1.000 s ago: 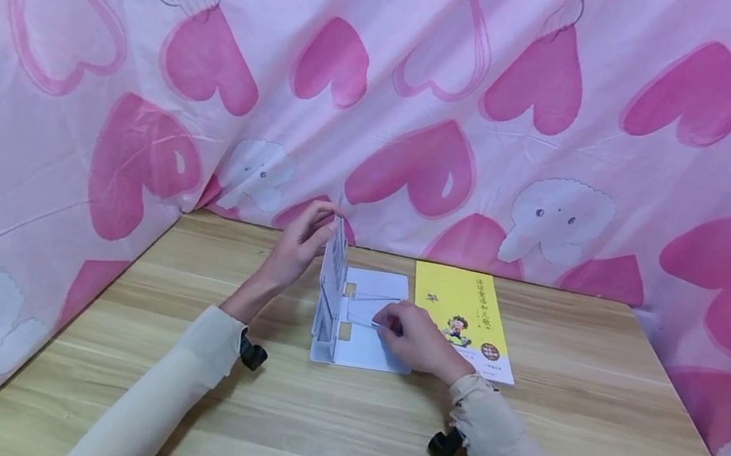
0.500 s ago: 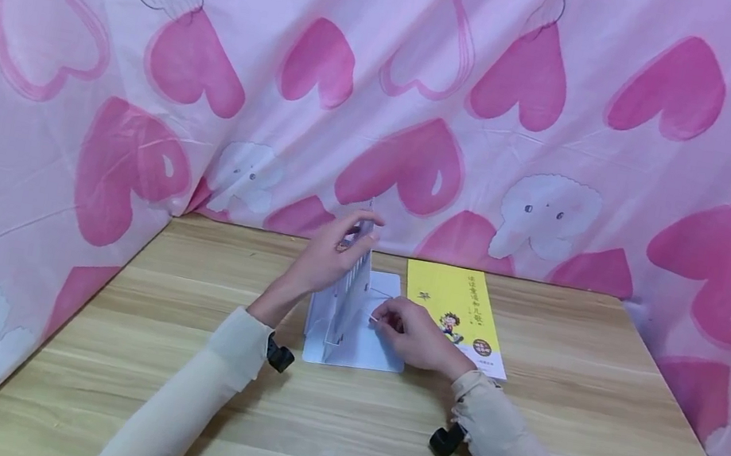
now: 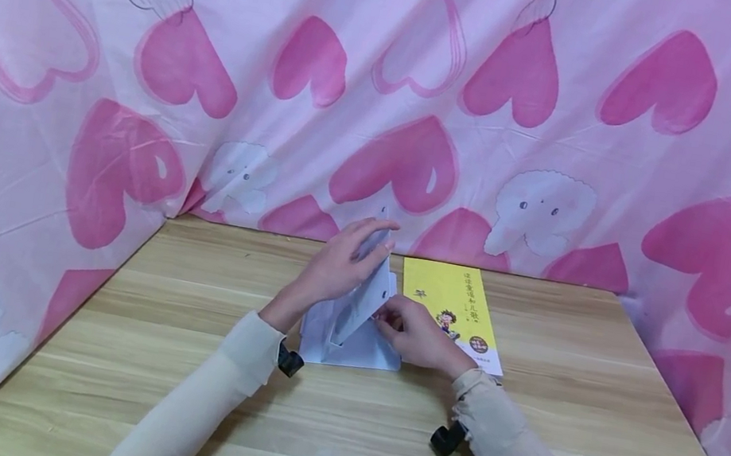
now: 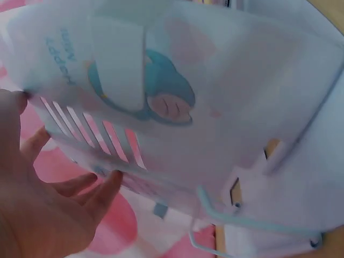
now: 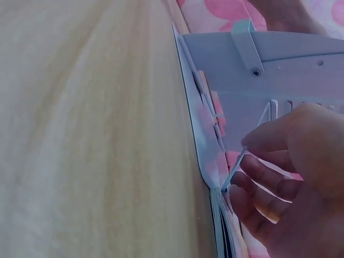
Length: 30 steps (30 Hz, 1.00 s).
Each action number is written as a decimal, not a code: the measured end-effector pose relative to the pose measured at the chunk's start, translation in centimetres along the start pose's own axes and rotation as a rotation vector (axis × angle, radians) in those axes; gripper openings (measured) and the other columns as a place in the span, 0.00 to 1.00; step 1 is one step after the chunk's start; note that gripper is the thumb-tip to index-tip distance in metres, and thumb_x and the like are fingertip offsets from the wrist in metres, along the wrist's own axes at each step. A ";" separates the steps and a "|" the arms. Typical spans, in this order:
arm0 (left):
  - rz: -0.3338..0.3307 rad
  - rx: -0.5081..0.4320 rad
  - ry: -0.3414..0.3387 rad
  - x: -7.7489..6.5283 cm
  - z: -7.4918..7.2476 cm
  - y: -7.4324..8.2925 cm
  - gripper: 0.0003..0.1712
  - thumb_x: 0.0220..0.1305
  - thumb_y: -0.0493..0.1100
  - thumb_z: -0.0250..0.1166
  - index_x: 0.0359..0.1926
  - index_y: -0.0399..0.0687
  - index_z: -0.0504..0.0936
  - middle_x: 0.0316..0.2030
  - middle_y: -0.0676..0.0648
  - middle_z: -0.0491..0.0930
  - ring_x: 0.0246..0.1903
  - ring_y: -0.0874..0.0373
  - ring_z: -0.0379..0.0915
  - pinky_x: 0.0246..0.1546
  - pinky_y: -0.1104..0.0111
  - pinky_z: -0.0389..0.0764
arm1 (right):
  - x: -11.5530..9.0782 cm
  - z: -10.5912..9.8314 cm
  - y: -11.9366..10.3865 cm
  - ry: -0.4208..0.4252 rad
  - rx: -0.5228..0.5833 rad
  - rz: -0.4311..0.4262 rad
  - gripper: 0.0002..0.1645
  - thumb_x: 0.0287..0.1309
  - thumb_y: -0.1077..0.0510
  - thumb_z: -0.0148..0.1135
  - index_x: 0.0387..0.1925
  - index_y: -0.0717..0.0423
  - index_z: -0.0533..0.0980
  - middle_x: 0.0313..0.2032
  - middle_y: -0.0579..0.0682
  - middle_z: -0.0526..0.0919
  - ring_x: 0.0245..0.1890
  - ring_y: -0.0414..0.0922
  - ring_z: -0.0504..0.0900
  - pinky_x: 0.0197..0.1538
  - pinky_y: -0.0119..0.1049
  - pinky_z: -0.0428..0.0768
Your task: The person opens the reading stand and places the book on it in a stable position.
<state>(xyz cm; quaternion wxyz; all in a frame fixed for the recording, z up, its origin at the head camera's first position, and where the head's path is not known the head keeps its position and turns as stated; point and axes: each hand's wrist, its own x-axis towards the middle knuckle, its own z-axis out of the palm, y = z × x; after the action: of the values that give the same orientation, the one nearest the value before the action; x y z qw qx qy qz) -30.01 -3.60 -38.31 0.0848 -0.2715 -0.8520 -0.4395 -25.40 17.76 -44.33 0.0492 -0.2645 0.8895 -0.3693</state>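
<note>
A pale book stand [image 3: 363,304] stands on the table, its panel tilted to the right over a flat base [image 3: 373,358]. My left hand [image 3: 346,257] holds the panel by its upper edge. In the left wrist view, the panel [image 4: 215,97] shows a blue penguin print and slots, with my left hand's fingers [image 4: 107,188] at its edge. A bent wire leg [image 4: 258,221] runs from panel to base. My right hand [image 3: 416,333] is low at the base's right side; in the right wrist view, its fingertips pinch the thin wire leg [image 5: 235,169].
A yellow book [image 3: 450,303] lies flat on the wooden table [image 3: 563,390], just right of the stand. Behind and at both sides hangs a pink curtain [image 3: 259,41] with hearts, reaching the table's back edge.
My left hand has moved right, and the panel has gone from near upright to leaning right over the base. My right hand stays in about the same place at the wire leg.
</note>
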 end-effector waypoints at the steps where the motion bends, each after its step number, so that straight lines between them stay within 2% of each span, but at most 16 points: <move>1: 0.000 -0.028 -0.008 0.0 0.0 -0.3 0.30 0.80 0.71 0.53 0.77 0.81 0.69 0.80 0.59 0.66 0.81 0.55 0.61 0.74 0.46 0.76 | 0.0 0.1 0.0 0.009 0.004 -0.015 0.15 0.76 0.60 0.64 0.60 0.47 0.81 0.46 0.43 0.84 0.43 0.41 0.82 0.48 0.35 0.85; 4: -0.007 -0.134 0.001 0.1 -0.2 -1.7 0.35 0.80 0.64 0.59 0.82 0.73 0.64 0.81 0.52 0.65 0.80 0.46 0.62 0.75 0.44 0.76 | -0.2 0.3 -0.6 0.042 0.030 -0.070 0.25 0.73 0.59 0.68 0.67 0.46 0.75 0.47 0.44 0.84 0.44 0.42 0.82 0.48 0.37 0.86; 6: -0.018 -0.201 0.040 0.2 -0.3 -3.2 0.37 0.79 0.56 0.64 0.83 0.64 0.63 0.80 0.45 0.66 0.79 0.39 0.65 0.75 0.42 0.75 | -0.3 0.4 -1.3 0.030 0.052 -0.100 0.31 0.72 0.59 0.70 0.71 0.43 0.71 0.47 0.43 0.83 0.44 0.42 0.83 0.47 0.37 0.87; 9: -0.072 -0.259 0.092 0.1 -0.6 -5.6 0.36 0.77 0.43 0.66 0.80 0.48 0.65 0.75 0.34 0.71 0.74 0.32 0.69 0.74 0.41 0.75 | -0.8 0.5 -2.7 -0.077 0.083 -0.106 0.32 0.71 0.55 0.72 0.72 0.41 0.71 0.45 0.40 0.84 0.42 0.41 0.83 0.45 0.37 0.87; 12: -0.154 -0.281 0.050 -0.2 -1.0 -7.3 0.33 0.77 0.37 0.64 0.79 0.40 0.67 0.74 0.31 0.73 0.74 0.34 0.71 0.75 0.44 0.75 | -1.2 0.9 -3.7 -0.199 0.091 -0.127 0.28 0.72 0.48 0.71 0.69 0.46 0.75 0.44 0.41 0.84 0.41 0.40 0.83 0.46 0.36 0.87; 14: -0.197 -0.281 -0.016 -0.5 -1.3 -8.0 0.33 0.78 0.37 0.62 0.80 0.39 0.66 0.74 0.32 0.73 0.75 0.35 0.70 0.77 0.44 0.73 | -1.2 1.2 -4.1 -0.234 0.096 -0.140 0.29 0.74 0.43 0.69 0.69 0.48 0.75 0.45 0.41 0.84 0.41 0.39 0.83 0.45 0.36 0.87; 16: -0.229 -0.276 -0.074 -0.7 -1.6 -8.6 0.33 0.79 0.39 0.62 0.81 0.44 0.66 0.75 0.36 0.73 0.76 0.38 0.69 0.78 0.44 0.71 | -1.0 1.4 -4.1 -0.216 0.090 -0.145 0.31 0.76 0.40 0.65 0.71 0.49 0.76 0.45 0.40 0.84 0.40 0.39 0.83 0.44 0.35 0.87; 18: -0.231 -0.284 -0.107 -0.7 -1.8 -9.0 0.33 0.80 0.39 0.62 0.81 0.46 0.66 0.74 0.37 0.74 0.76 0.38 0.69 0.79 0.44 0.70 | -0.9 1.6 -4.0 -0.183 0.084 -0.124 0.29 0.78 0.38 0.62 0.70 0.48 0.78 0.44 0.38 0.85 0.38 0.38 0.84 0.42 0.35 0.87; 21: -0.228 -0.296 -0.131 -0.9 -2.2 -9.4 0.34 0.80 0.37 0.62 0.81 0.48 0.66 0.75 0.40 0.73 0.76 0.38 0.69 0.78 0.43 0.70 | -0.9 1.7 -3.9 -0.149 0.085 -0.089 0.27 0.78 0.38 0.61 0.68 0.47 0.80 0.44 0.36 0.86 0.37 0.38 0.84 0.39 0.35 0.86; 26: -0.213 -0.296 -0.166 -1.1 -2.9 -9.9 0.32 0.80 0.36 0.60 0.80 0.51 0.66 0.76 0.41 0.70 0.77 0.39 0.68 0.78 0.43 0.71 | -0.9 1.8 -3.6 -0.142 0.084 -0.102 0.27 0.78 0.38 0.62 0.67 0.47 0.81 0.47 0.38 0.87 0.39 0.38 0.84 0.41 0.35 0.87; 30: -0.241 -0.322 -0.147 -1.5 -3.8 -10.5 0.30 0.80 0.38 0.61 0.77 0.48 0.66 0.75 0.39 0.70 0.77 0.38 0.67 0.77 0.43 0.72 | -0.9 1.4 -3.3 -0.151 0.083 -0.085 0.23 0.78 0.38 0.62 0.60 0.46 0.84 0.44 0.41 0.89 0.37 0.40 0.87 0.40 0.35 0.88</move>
<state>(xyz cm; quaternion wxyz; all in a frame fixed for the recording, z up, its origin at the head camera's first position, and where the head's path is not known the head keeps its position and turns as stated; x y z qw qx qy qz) -34.76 -12.09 -43.96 -0.0751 -0.2089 -0.8009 -0.5561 -22.74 15.39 -43.21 0.1112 -0.3268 0.8552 -0.3868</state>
